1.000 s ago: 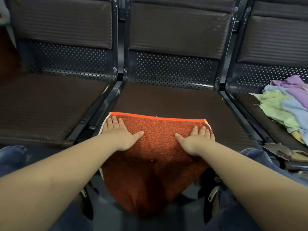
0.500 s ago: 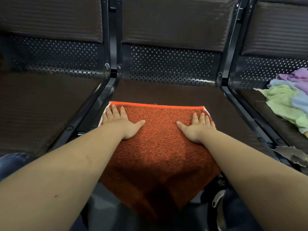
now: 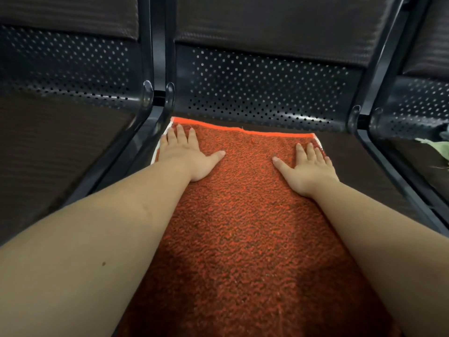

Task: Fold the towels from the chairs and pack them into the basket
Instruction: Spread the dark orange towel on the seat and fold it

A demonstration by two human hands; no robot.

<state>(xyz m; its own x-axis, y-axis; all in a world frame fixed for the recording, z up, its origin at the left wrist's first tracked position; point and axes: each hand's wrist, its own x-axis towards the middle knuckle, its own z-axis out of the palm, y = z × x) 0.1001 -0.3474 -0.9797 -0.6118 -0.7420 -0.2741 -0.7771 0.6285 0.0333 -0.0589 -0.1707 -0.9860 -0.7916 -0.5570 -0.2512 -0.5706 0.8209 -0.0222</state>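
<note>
Pressing hands: left hand (image 3: 184, 156) and right hand (image 3: 307, 166) lie flat, fingers straight, well apart, near the far corners of the towel (image 3: 245, 227).
Towel: orange, spread on the middle chair seat (image 3: 345, 152).
Edges: bright far hem just short of the perforated backrest (image 3: 267, 88).
Room: bare seat right of the towel; left chair (image 3: 60, 142) unoccupied.
Far right: green cloth (image 3: 435, 147) on the next chair.

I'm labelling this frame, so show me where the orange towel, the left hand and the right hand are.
orange towel (image 3: 245, 215): head view, middle of its textured surface.
left hand (image 3: 187, 158): head view, back of the hand, flat on the towel.
right hand (image 3: 307, 167): head view, back of the hand, flat on the towel.
</note>
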